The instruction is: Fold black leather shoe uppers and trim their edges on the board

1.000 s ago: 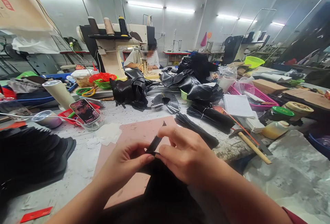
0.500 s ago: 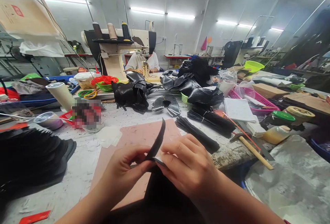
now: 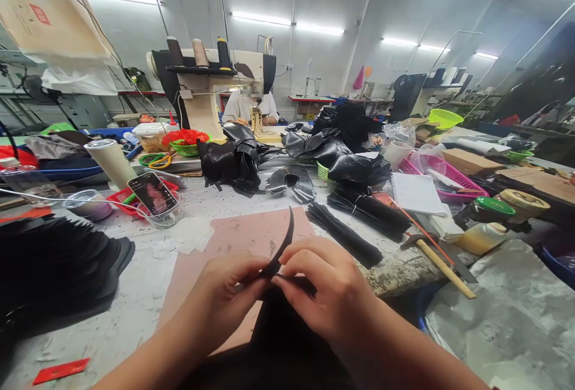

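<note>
My left hand (image 3: pixel 229 288) is closed, its thumb and fingers pinching a black leather piece (image 3: pixel 286 240). One narrow, curved end of that piece sticks up between my hands. My right hand (image 3: pixel 330 288) is closed on the same piece just to the right, thumb and fingertips pressed along its edge. Much of the piece is hidden by my fingers. Beneath my hands lies a pink board (image 3: pixel 251 228). Just beyond it, to the right, rests a bundle of black strips (image 3: pixel 345 237).
A stack of black pieces (image 3: pixel 58 276) lies at left, near a phone (image 3: pixel 153 193) in a plastic tub. Black leather parts (image 3: pixel 233 159) fill the middle. A hammer (image 3: pixel 444 267) lies at right beside a notebook (image 3: pixel 415 192). A person in white (image 3: pixel 267 105) sits behind a sewing machine (image 3: pixel 197 108).
My right fingers have shifted slightly on the black leather piece, and the pale patch by them no longer shows. The upright end has tilted a little to the right.
</note>
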Demonstrator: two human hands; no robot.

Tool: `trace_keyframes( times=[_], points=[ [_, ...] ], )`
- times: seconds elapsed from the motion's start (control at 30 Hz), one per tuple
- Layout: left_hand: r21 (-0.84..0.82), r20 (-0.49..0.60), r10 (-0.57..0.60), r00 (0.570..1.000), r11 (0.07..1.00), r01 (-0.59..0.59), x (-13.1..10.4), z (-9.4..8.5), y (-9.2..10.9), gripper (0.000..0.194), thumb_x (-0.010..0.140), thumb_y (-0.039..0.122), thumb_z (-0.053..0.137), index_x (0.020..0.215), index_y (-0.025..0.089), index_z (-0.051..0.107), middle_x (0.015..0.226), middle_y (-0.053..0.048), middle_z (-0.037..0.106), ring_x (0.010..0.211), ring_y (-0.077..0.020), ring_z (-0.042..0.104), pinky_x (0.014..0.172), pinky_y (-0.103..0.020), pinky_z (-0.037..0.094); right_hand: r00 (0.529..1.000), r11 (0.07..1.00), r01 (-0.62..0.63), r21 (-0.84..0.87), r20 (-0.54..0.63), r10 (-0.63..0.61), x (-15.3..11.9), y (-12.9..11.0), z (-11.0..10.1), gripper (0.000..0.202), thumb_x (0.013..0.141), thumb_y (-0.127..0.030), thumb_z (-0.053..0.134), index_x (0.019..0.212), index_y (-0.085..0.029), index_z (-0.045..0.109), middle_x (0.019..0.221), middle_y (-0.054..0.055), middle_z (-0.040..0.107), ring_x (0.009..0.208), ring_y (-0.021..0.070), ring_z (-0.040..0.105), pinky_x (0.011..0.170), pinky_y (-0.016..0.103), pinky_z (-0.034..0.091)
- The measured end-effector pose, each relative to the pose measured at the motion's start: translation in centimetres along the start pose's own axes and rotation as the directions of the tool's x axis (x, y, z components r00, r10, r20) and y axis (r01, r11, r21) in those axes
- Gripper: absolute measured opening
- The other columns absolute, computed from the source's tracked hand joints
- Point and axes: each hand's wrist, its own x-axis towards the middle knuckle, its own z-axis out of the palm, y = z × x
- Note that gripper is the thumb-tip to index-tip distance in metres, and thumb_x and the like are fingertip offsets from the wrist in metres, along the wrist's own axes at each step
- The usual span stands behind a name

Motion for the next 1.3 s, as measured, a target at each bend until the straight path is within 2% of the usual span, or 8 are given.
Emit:
trace_keyframes(
  times=[0.3, 0.53, 0.8, 1.0, 1.13, 1.23, 1.3],
  points=[
    [-0.253, 0.037, -0.111, 0.993, 0.96, 0.117, 0.0, 0.3, 0.7, 0.016, 0.074, 0.023, 0.057, 0.081, 0.018, 0.069, 0.07, -0.001, 0.068, 0.065, -0.0136, 0.059, 0.057, -0.019, 0.048, 0.999, 0.996, -0.051, 0.073, -0.014, 0.052, 0.0, 0.1, 0.0, 0.008, 0.072, -0.01, 0.054, 0.074, -0.018, 0.054, 0.077, 0.004, 0.06, 0.069, 0.0139, 0.056, 0.062, 0.026, 0.046],
    [-0.303, 0.058, -0.147, 0.987, 0.94, 0.157, 0.0, 0.4, 0.9, 0.014, 0.074, 0.025, 0.058, 0.077, 0.018, 0.069, 0.066, -0.001, 0.065, 0.063, -0.0132, 0.058, 0.056, -0.019, 0.049, 0.996, 0.991, -0.093, 0.096, -0.004, 0.094, 0.2, 0.0, -0.4, 0.008, 0.072, -0.011, 0.053, 0.069, -0.018, 0.053, 0.073, 0.003, 0.058, 0.064, 0.0128, 0.054, 0.057, 0.024, 0.045],
    [-0.421, 0.108, -0.23, 0.967, 0.871, 0.255, -0.1, 0.8, 0.9, 0.016, 0.072, 0.029, 0.058, 0.073, 0.016, 0.067, 0.069, -0.003, 0.063, 0.066, -0.0157, 0.057, 0.058, -0.024, 0.049, 0.992, 0.985, -0.125, 0.116, -0.001, 0.126, 0.2, 0.2, -0.3, 0.006, 0.072, -0.013, 0.055, 0.07, -0.019, 0.056, 0.078, 0.003, 0.056, 0.065, 0.0118, 0.053, 0.057, 0.023, 0.044],
    [-0.38, 0.035, -0.195, 0.98, 0.905, 0.194, -0.4, 1.6, 0.3, 0.017, 0.075, 0.03, 0.053, 0.076, 0.017, 0.064, 0.065, 0.0, 0.057, 0.063, -0.0136, 0.052, 0.058, -0.024, 0.045, 0.988, 0.981, -0.155, 0.115, 0.033, 0.152, 0.3, 0.1, -0.3, 0.009, 0.069, -0.011, 0.054, 0.066, -0.019, 0.053, 0.077, 0.002, 0.053, 0.063, 0.0108, 0.052, 0.054, 0.022, 0.042],
    [-0.269, 0.046, -0.146, 0.988, 0.951, 0.153, -0.1, 1.3, 0.4, 0.016, 0.077, 0.026, 0.052, 0.086, 0.019, 0.062, 0.063, 0.003, 0.054, 0.06, -0.011, 0.048, 0.059, -0.022, 0.042, 0.979, 0.976, -0.196, 0.098, 0.076, 0.189, 0.4, 0.1, -0.1, 0.009, 0.069, -0.011, 0.053, 0.067, -0.019, 0.053, 0.08, 0.002, 0.052, 0.063, 0.0102, 0.051, 0.054, 0.022, 0.042],
    [-0.228, 0.049, -0.098, 0.994, 0.968, 0.107, 0.5, 0.6, 0.6, 0.012, 0.074, 0.027, 0.055, 0.078, 0.017, 0.062, 0.066, 0.001, 0.056, 0.063, -0.0118, 0.05, 0.06, -0.022, 0.041, 0.974, 0.972, -0.208, 0.105, 0.108, 0.197, 0.6, 0.3, -0.2, 0.009, 0.069, -0.01, 0.053, 0.068, -0.019, 0.053, 0.08, 0.002, 0.052, 0.065, 0.0106, 0.051, 0.056, 0.022, 0.043],
    [-0.243, 0.05, -0.109, 0.993, 0.963, 0.118, 0.9, 0.4, 0.7, 0.017, 0.074, 0.03, 0.054, 0.069, 0.016, 0.061, 0.064, 0.0, 0.057, 0.062, -0.0119, 0.05, 0.057, -0.021, 0.041, 0.973, 0.97, -0.21, 0.124, 0.128, 0.194, 0.7, 0.5, -0.3, 0.009, 0.068, -0.01, 0.054, 0.07, -0.019, 0.052, 0.08, 0.002, 0.052, 0.067, 0.0114, 0.052, 0.058, 0.023, 0.043]
  ],
)
